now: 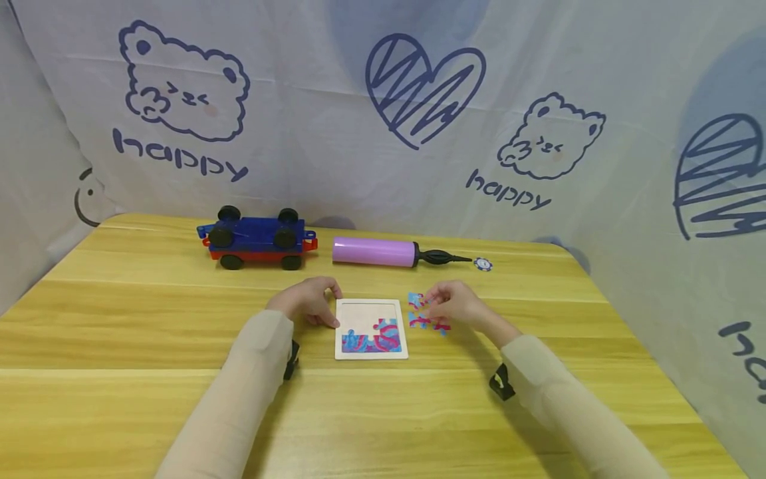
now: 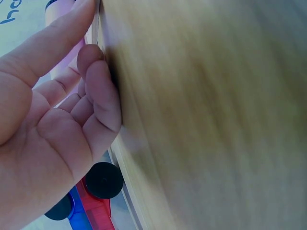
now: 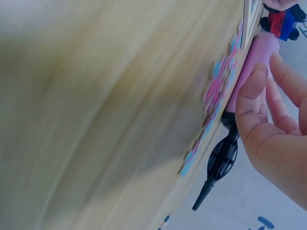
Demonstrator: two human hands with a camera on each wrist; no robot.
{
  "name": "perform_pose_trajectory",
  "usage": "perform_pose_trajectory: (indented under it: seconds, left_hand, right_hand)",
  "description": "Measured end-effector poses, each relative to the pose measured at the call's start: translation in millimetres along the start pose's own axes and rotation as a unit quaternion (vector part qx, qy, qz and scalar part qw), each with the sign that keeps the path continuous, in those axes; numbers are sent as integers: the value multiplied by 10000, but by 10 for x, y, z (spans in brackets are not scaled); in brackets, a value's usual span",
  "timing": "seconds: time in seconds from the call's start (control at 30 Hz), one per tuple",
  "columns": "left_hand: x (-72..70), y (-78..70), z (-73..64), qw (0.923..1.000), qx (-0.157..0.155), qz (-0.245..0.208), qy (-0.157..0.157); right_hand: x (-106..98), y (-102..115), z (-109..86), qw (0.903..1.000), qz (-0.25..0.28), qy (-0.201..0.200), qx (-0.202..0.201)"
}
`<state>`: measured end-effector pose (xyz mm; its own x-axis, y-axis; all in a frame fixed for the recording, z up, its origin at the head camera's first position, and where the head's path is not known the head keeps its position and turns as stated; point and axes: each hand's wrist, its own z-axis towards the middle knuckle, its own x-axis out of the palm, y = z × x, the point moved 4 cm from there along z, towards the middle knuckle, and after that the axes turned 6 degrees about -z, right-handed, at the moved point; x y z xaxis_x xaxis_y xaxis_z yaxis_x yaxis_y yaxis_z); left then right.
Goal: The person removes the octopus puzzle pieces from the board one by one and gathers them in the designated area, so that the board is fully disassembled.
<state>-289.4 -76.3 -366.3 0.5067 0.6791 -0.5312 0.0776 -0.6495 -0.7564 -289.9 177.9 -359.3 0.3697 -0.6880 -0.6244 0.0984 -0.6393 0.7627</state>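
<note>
A white-framed jigsaw tray point(image 1: 371, 356) lies on the table, its lower part and right side filled with blue and pink pieces. My left hand point(image 1: 309, 301) rests at the tray's left side, thumb tip at the left edge and a fingertip near the upper left corner. In the left wrist view, the other fingers of that hand point(image 2: 62, 110) bend loosely. Just right of the tray lie several loose jigsaw pieces point(image 1: 417, 320). Over them hovers my right hand point(image 1: 457, 303); the right wrist view shows its thumb and fingers point(image 3: 253, 88) apart, nothing between them.
Behind the tray lies a purple hand pump point(image 1: 374, 251) with a black nozzle pointing right. A blue and white chip point(image 1: 483, 264) sits by the nozzle tip. At the back left are stacked blue and red toy vehicles point(image 1: 257, 239), wheels upward on top. A printed curtain point(image 1: 317, 120) hangs behind the table.
</note>
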Motion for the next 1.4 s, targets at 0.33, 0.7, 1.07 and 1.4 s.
perform_pose_trajectory:
  seconds: [0.33,0.7,1.07,1.4]
  left_hand:
    - [4,16,-3,9999,-54,-82,-38]
    - [6,16,7,10000,-25,-22,19]
    - [14,26,19,9999,-100,-49,32]
    - [6,21,15,9999,-132,-54,3]
  right_hand:
    - [169,137,67,9999,-60,102,-77]
    - [340,287,119,9983,-140,427,-373]
    - [461,347,114,9972,-93,667,-316]
    - [515,337,134,9957,-254,888,-104]
